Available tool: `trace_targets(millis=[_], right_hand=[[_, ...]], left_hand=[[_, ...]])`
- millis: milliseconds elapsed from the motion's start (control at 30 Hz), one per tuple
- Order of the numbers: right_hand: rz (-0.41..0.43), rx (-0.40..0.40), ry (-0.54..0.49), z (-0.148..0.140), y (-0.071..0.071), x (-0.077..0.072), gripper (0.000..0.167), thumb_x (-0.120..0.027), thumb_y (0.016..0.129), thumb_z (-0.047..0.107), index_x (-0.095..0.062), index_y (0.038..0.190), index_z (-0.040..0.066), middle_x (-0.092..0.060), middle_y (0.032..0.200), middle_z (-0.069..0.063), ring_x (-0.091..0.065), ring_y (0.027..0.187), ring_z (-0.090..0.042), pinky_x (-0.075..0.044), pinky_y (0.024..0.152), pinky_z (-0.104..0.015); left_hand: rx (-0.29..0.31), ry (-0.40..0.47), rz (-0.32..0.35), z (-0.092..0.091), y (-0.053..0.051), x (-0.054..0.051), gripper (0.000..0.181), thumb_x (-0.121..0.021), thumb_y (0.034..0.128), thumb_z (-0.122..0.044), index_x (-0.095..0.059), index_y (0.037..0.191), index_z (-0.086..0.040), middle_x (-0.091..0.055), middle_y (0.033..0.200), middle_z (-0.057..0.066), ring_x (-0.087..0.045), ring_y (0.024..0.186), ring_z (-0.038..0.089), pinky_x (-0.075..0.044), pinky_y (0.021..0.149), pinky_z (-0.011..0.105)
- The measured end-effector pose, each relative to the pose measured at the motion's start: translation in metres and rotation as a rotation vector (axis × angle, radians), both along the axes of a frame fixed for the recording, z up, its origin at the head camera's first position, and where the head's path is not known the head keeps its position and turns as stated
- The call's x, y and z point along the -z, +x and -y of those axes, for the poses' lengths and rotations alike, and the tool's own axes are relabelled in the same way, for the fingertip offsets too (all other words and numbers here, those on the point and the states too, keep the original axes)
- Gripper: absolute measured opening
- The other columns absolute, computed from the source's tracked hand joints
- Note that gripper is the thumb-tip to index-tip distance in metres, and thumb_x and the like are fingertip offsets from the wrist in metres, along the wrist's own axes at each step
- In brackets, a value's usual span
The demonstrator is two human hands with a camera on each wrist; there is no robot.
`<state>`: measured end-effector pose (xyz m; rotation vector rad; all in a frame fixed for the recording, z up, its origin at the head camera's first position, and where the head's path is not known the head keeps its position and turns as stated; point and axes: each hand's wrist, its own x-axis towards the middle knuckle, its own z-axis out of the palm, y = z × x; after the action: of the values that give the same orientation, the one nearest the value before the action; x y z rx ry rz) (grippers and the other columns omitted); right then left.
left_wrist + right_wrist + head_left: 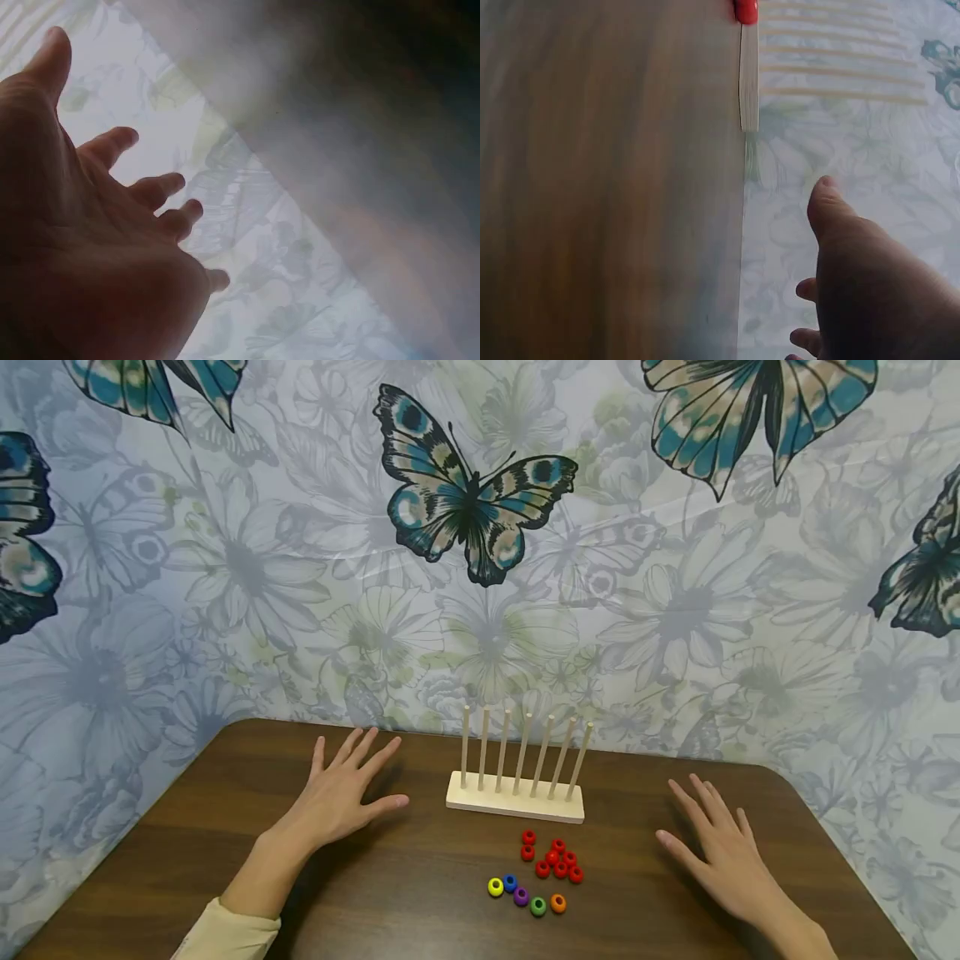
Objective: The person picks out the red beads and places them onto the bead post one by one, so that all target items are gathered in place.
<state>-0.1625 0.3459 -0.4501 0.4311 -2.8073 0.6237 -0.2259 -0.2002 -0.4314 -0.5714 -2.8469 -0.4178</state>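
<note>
A pale wooden peg stand (516, 810) with several upright bare pegs stands near the back of the table. In front of it lie several red beads (560, 868) in a loose group. Nearer the front are a yellow bead (496, 887), a blue bead (510, 882), a purple bead (521, 897), a green bead (537, 907) and an orange bead (558, 903). To the left of the stand is my left hand (337, 797), fingers spread, holding nothing. My right hand (720, 852), also with straight fingers and holding nothing, is right of the beads. One red bead (746, 10) shows in the right wrist view.
The brown wooden table (420, 910) has rounded back corners. Right behind it hangs a pale floral backdrop (300, 568) with large butterflies printed on it. A light yellow sleeve (228, 933) covers the left forearm.
</note>
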Motion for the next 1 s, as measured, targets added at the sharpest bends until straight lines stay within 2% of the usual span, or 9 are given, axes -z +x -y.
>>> trace_targets(millis=[167, 300, 400, 600, 767, 900, 1000], right_hand=[[0.002, -0.047, -0.043, 0.013, -0.002, -0.001, 0.075, -0.064, 0.105, 0.035, -0.027, 0.169, 0.024, -0.021, 0.173, -0.023, -0.022, 0.154, -0.057, -0.007, 0.114, -0.087], [-0.018, -0.067, -0.06, 0.025, -0.002, -0.001, 0.072, -0.067, 0.104, 0.035, -0.033, 0.167, 0.025, -0.033, 0.168, -0.021, -0.036, 0.148, -0.054, -0.021, 0.111, -0.084], [-0.025, -0.069, -0.064, 0.035, -0.001, -0.001, 0.068, -0.068, 0.104, 0.036, -0.039, 0.164, 0.025, -0.041, 0.164, -0.018, -0.041, 0.145, -0.048, -0.032, 0.107, -0.078], [-0.001, -0.081, -0.089, 0.054, 0.002, 0.003, 0.055, -0.067, 0.104, 0.041, -0.056, 0.151, 0.015, -0.056, 0.151, -0.008, -0.052, 0.139, -0.037, -0.046, 0.104, -0.069], [0.015, -0.091, -0.103, 0.068, 0.004, 0.006, 0.045, -0.07, 0.102, 0.043, -0.067, 0.14, 0.019, -0.064, 0.135, 0.008, -0.063, 0.124, -0.019, -0.055, 0.101, -0.053], [0.031, -0.134, -0.152, 0.081, 0.005, 0.008, 0.04, -0.073, 0.099, 0.044, -0.07, 0.134, 0.024, -0.068, 0.126, 0.014, -0.065, 0.109, -0.007, -0.057, 0.096, -0.041], [0.039, -0.17, -0.213, 0.09, 0.006, 0.01, 0.039, -0.077, 0.097, 0.042, -0.071, 0.132, 0.025, -0.07, 0.118, 0.015, -0.065, 0.103, -0.003, -0.057, 0.092, -0.035]], left_hand=[[0.031, 0.015, 0.01, -0.013, -0.001, -0.002, 0.087, -0.066, 0.0956, -0.065, -0.038, 0.165, -0.021, -0.029, 0.171, 0.023, -0.021, 0.159, 0.047, 0.001, 0.119, 0.082], [0.056, 0.024, 0.048, -0.024, -0.003, -0.001, 0.086, -0.066, 0.0961, -0.064, -0.04, 0.164, -0.019, -0.03, 0.171, 0.022, -0.023, 0.159, 0.047, -0.001, 0.12, 0.081], [0.072, 0.039, 0.083, -0.032, -0.006, -0.001, 0.085, -0.066, 0.0964, -0.064, -0.041, 0.164, -0.019, -0.03, 0.171, 0.022, -0.024, 0.159, 0.047, -0.002, 0.12, 0.081], [0.135, 0.053, 0.162, -0.053, -0.015, -0.001, 0.088, -0.068, 0.0944, -0.064, -0.042, 0.164, -0.017, -0.033, 0.17, 0.019, -0.024, 0.159, 0.045, -0.003, 0.122, 0.079], [0.183, 0.066, 0.248, -0.068, -0.024, 0.001, 0.088, -0.07, 0.0943, -0.063, -0.041, 0.163, -0.015, -0.034, 0.17, 0.017, -0.023, 0.16, 0.043, -0.005, 0.124, 0.076], [0.216, 0.071, 0.288, -0.075, -0.029, 0.001, 0.083, -0.076, 0.094, -0.052, -0.047, 0.16, -0.01, -0.044, 0.165, 0.014, -0.029, 0.159, 0.04, -0.014, 0.127, 0.068], [0.237, 0.071, 0.303, -0.078, -0.03, 0.001, 0.076, -0.08, 0.0944, -0.039, -0.051, 0.156, -0.005, -0.051, 0.16, 0.016, -0.035, 0.156, 0.04, -0.026, 0.126, 0.063]])
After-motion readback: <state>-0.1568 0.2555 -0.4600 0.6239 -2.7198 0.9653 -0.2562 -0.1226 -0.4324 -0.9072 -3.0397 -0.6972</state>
